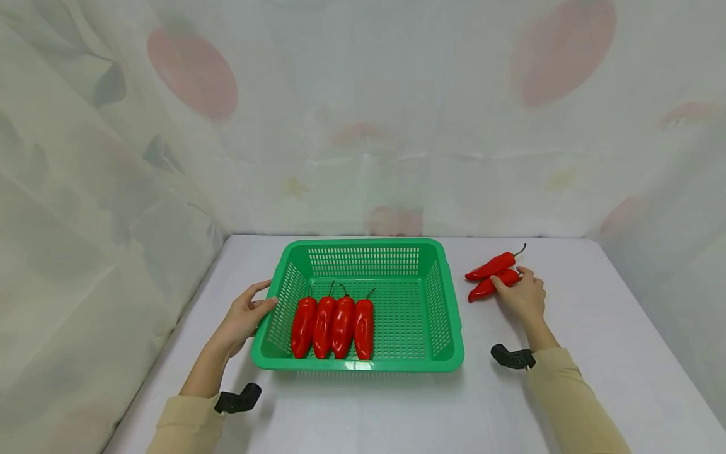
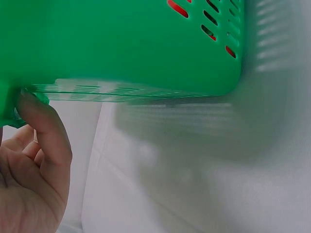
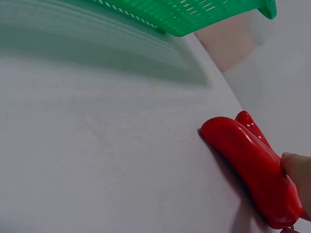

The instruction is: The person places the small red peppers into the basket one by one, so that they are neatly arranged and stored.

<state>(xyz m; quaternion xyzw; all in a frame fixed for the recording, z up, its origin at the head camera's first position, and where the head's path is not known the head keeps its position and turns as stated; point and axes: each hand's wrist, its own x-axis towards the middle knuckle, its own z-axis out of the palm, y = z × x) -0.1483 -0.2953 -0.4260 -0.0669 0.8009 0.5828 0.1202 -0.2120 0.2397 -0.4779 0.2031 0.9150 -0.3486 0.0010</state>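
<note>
The basket (image 1: 408, 365) in the middle of the frame looks like moulded plastic, smooth and softly shiny along the rim, with slotted walls and a mesh floor. The four peppers (image 1: 343, 328) in its left part are smooth and glossy, with bright highlights; the two peppers (image 1: 492, 267) at centre right have the same slick skin. Across the bottom of the frame, the surface (image 1: 363, 422) looks smooth and matt. The printed sheet (image 1: 363, 75) filling the top is creased, cloth or thin plastic. At lower left and lower right, the sleeves (image 1: 187, 421) are matt cloth, the wrist mounts (image 1: 239, 399) dull black plastic.
</note>
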